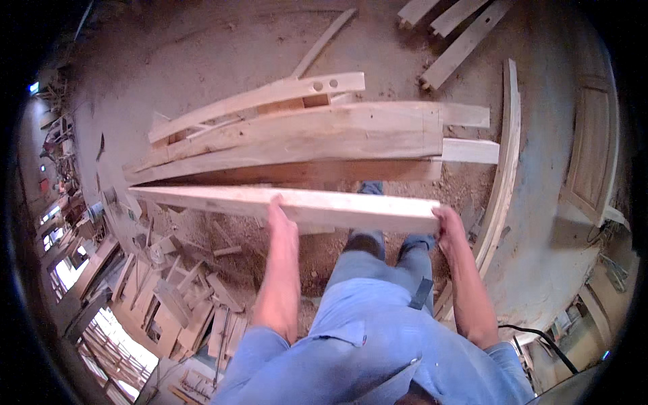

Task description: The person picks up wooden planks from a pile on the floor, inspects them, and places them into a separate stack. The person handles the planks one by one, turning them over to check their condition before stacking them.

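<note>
A long pale wooden beam [358,208] stretches across in front of my body, its right end nearer me. My left hand [278,212] grips it near the middle, with the thumb over the top edge. Around the right end closes my right hand [447,226], its fingers partly hidden behind the wood. The beam's far left end meets the left tip of a thick wide timber [304,138], and a wedge-shaped gap opens between the two toward the right. Beyond that timber lies a narrower piece with two round holes [270,98].
Tenoned planks [466,44] lie at the back right. A long strip [506,155] runs along the right side, and a panelled door [590,145] stands beyond it. Wood offcuts [182,304] are heaped at the lower left. Shavings and chips cover the floor near my feet.
</note>
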Action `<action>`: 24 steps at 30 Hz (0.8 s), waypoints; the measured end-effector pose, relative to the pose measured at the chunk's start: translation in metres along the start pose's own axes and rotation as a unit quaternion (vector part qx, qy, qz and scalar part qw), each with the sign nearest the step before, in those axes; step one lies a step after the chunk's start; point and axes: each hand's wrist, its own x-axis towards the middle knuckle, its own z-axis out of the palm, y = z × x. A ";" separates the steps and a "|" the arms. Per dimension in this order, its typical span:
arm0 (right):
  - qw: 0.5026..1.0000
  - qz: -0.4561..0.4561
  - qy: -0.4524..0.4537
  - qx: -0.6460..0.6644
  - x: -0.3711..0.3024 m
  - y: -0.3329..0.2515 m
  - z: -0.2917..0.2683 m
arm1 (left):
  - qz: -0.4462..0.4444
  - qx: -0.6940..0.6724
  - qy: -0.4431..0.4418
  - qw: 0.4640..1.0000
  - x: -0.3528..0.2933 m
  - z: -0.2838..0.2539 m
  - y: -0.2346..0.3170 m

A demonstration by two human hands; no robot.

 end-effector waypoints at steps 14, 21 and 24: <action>0.944 -0.151 0.292 -0.003 -0.083 0.103 -0.127 | 0.026 -0.061 -0.067 0.996 -0.057 -0.072 -0.033; 0.949 -0.066 0.275 0.142 -0.083 0.114 -0.262 | 0.023 -0.010 -0.174 0.984 -0.144 -0.072 -0.103; 0.940 -0.027 0.285 0.185 -0.096 0.158 -0.310 | 0.047 0.037 -0.216 0.975 -0.184 -0.070 -0.125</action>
